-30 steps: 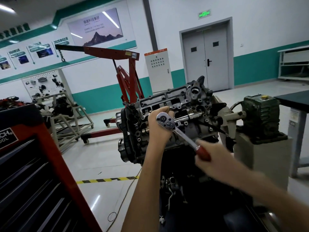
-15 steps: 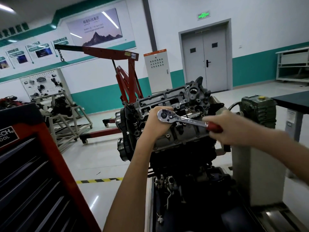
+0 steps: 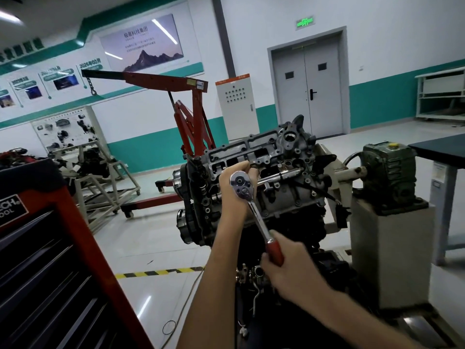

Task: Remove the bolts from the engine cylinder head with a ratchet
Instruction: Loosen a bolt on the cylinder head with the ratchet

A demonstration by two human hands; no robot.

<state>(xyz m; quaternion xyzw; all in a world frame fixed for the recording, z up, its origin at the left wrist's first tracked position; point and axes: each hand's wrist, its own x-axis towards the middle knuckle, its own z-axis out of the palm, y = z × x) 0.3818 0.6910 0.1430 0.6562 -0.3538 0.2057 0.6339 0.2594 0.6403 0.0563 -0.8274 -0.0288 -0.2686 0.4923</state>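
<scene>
Workshop walls are white with a teal band, a grey double door (image 3: 308,91) stands at the back, and a red engine hoist (image 3: 193,117) sits on the pale floor behind the work. At the lower left is a red and black tool chest (image 3: 50,248). The engine cylinder head (image 3: 274,157) is in the middle of the view, tilted on a stand, its grey face full of ports and bolt holes. A green gearbox (image 3: 387,170) sits on a metal pedestal just to its right.

The ratchet (image 3: 258,217) lies against the near face of the cylinder head, its chrome head up at the left and its shaft slanting down and right to a red grip. The left hand (image 3: 226,197) is wrapped behind the chrome head, fingers curled over towards the casting; what the head sits on is hidden by that hand. The right hand (image 3: 289,268) is closed in a fist round the red grip, below the engine
</scene>
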